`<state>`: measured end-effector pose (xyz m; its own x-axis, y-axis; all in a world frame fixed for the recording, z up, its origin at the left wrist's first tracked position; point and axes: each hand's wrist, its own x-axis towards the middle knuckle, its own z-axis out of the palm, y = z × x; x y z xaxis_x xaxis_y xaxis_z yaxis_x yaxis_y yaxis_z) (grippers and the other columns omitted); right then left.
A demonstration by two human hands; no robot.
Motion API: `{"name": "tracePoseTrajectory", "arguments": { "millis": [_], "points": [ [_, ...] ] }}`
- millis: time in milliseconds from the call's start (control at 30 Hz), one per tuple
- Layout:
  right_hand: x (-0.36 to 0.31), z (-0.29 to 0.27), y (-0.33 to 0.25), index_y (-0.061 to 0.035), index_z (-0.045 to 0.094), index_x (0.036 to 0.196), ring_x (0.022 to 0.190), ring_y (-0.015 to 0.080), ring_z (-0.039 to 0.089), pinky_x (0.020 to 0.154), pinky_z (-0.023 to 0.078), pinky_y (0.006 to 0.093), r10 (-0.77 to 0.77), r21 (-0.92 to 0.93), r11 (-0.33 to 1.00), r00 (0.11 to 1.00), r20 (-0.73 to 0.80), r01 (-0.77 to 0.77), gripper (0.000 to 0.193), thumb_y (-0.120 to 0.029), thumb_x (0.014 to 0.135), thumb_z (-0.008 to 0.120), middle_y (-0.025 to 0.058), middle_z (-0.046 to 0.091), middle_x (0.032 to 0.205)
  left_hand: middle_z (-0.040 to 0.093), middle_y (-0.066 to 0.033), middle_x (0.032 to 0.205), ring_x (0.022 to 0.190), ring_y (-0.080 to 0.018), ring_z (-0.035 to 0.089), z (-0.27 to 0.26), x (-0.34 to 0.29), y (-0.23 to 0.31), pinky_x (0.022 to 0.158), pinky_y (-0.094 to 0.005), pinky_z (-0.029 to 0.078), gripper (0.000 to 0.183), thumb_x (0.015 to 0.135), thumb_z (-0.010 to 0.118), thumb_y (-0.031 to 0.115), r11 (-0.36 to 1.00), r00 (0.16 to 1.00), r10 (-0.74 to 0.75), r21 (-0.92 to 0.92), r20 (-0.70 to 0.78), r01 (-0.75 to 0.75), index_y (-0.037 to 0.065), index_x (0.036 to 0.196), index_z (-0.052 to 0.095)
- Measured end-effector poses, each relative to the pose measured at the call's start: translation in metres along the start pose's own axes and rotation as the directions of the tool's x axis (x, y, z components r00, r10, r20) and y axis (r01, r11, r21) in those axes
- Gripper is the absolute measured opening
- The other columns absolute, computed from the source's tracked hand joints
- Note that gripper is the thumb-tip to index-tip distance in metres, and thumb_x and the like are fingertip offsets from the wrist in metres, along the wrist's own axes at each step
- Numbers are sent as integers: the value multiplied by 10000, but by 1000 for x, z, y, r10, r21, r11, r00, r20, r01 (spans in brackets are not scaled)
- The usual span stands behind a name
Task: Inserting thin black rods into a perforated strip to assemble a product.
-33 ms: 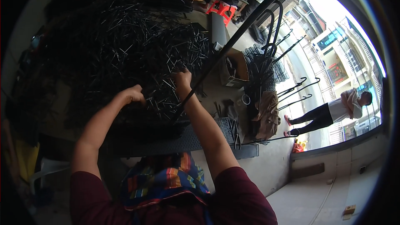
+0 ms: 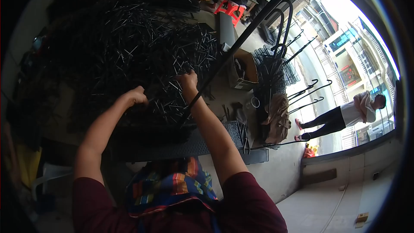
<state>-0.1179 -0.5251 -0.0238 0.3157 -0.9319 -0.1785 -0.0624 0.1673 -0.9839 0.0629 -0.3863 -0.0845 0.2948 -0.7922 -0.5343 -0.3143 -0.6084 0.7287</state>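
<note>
A large heap of thin, shiny black strips (image 2: 118,54) covers the table in front of me. My left hand (image 2: 138,96) is at the near edge of the heap, its fingers curled closed. To its right and a little farther away, my right hand (image 2: 188,80) is also closed among the strips. Dark shadow and the dark heap hide what either hand holds. Between the two hands lie more loose strips (image 2: 166,103). Both forearms reach forward over a dark perforated panel (image 2: 185,146) along the near table edge.
A dark bar (image 2: 228,56) slants across the right side, past my right forearm. Beyond it stand an open cardboard box (image 2: 243,80), brown crumpled material (image 2: 276,121) and black hooked rods (image 2: 302,92). A red stool (image 2: 230,11) and seated people are at the far side.
My left hand has shifted very slightly away from me and to the left. My right hand stays almost in place, still closed.
</note>
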Motion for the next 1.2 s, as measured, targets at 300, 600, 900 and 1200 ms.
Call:
{"name": "tracePoseTrajectory", "arguments": {
  "millis": [300, 600, 900, 1200],
  "points": [
    [25, -26, 27, 29, 634, 857, 622, 121, 515, 558, 423, 292, -385, 114, 905, 903, -191, 410, 155, -3, 707, 657, 48, 604, 729, 661, -147, 776, 706, -235, 664, -45, -53, -29, 666, -351, 527, 282, 647, 741, 79, 832, 904, 88, -468, -417, -297, -82, 845, 622],
    [-137, -75, 14, 29, 605, 1110, 926, 182, 603, 856, 478, 303, -740, -269, 657, 670, -51, 705, 310, 64, 802, 606, 96, 648, 1006, 673, -129, 729, 612, -204, 659, -61, -107, -137, 539, -320, 524, 55, 739, 654, -18, 745, 751, 101, -451, -652, -492, -45, 785, 667],
    [-278, -57, 111, 16, 632, 965, 801, 124, 612, 726, 477, 235, -377, -307, 819, 858, 349, 485, 201, 107, 798, 565, 56, 641, 897, 673, -65, 728, 691, -148, 659, 4, -77, -238, 655, -326, 520, 206, 687, 700, 63, 842, 408, 242, -18, -880, -540, 24, 871, 617],
    [-294, -37, 138, 22, 637, 943, 634, 53, 566, 566, 455, 192, 93, -281, 958, 856, 509, 63, 99, 23, 848, 608, -2, 629, 752, 672, -195, 737, 586, -267, 665, -58, -93, -124, 526, -314, 534, 22, 714, 621, -69, 494, 854, -169, -792, -492, -358, -90, 723, 619]
  ]
}}
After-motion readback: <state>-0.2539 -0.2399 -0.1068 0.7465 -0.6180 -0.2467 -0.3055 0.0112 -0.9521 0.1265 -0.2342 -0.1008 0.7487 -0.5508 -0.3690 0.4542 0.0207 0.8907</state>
